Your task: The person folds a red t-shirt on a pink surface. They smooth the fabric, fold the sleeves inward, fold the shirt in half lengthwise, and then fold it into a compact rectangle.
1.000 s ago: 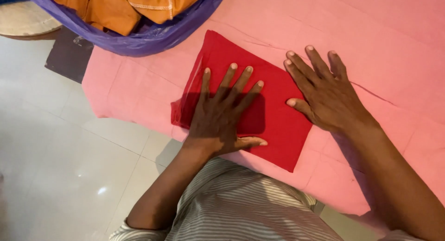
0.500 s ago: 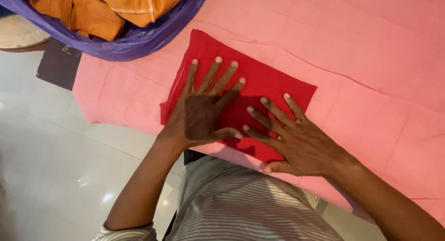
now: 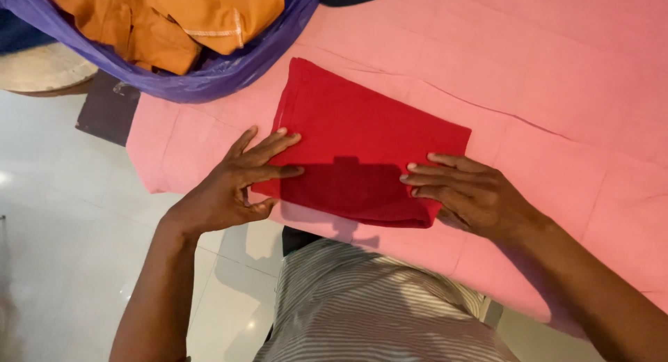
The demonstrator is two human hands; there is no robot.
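Purple bag point(image 3: 209, 80) with orange clothes point(image 3: 167, 17) up-left of red cloth point(image 3: 362, 146). Left hand point(image 3: 233, 181) at cloth's left edge, fingers point(image 3: 275, 143) spread, tips flat on cloth, thumb curled at near left corner. Folded red cloth lies flat on pink sheet point(image 3: 557, 90), between both hands. Right hand point(image 3: 473, 191) at cloth's near right corner, fingers point(image 3: 435, 174) close together, pressing down on fabric.

Folded red cloth point(image 3: 362, 143), rectangular and smooth, lies flat and slightly askew on the pink-covered surface, its near long edge close to the surface's front edge, its left end under the left hand's fingers and its right near corner under the right hand's fingers.
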